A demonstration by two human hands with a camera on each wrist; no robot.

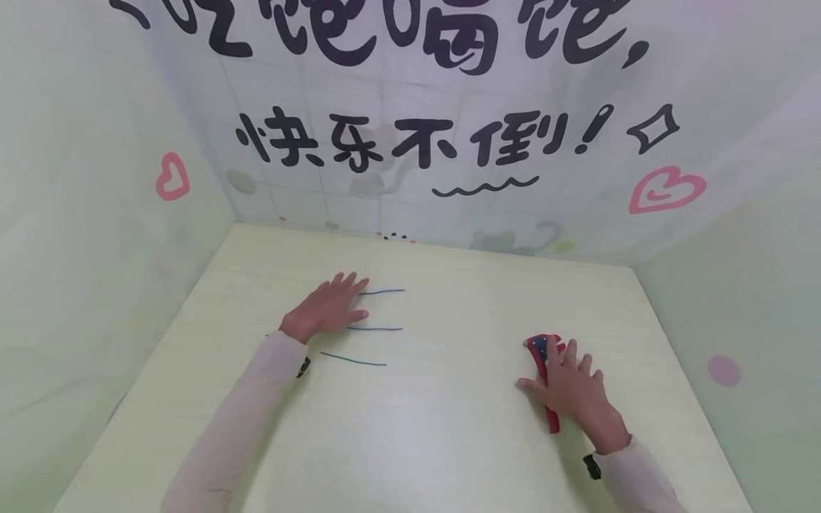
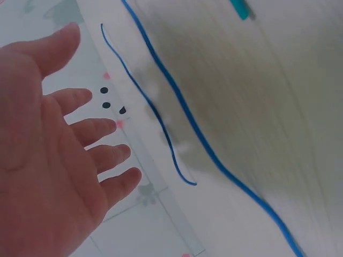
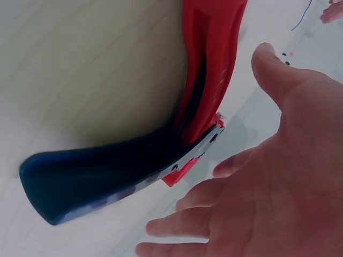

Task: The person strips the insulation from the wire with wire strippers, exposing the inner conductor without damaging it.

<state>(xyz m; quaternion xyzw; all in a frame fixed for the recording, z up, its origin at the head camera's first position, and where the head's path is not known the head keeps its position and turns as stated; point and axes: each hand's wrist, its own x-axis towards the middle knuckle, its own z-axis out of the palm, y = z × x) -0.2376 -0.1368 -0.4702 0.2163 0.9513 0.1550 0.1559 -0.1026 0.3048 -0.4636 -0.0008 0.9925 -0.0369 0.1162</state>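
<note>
In the head view my left hand (image 1: 328,305), palm down with spread fingers, hovers by the left ends of two blue wires, the far wire (image 1: 385,291) and the middle wire (image 1: 380,329). A teal wire (image 1: 354,360) lies nearer. The left wrist view shows a blue wire (image 2: 188,113) running past the fingers, none of them gripping it. My right hand (image 1: 573,388) is over a red and dark blue wire stripper (image 1: 553,422), partly covering it. From the right wrist, its red handle (image 3: 217,59) and dark blue part (image 3: 96,179) show beside extended, uncurled fingers.
A pale table (image 1: 449,442) bears the wires at left and the tool at right. Behind it stands a printed back wall (image 1: 410,206) with black lettering, and cloth-like side walls (image 1: 77,271) enclose both sides. Dark straps (image 1: 591,467) sit at the wrists.
</note>
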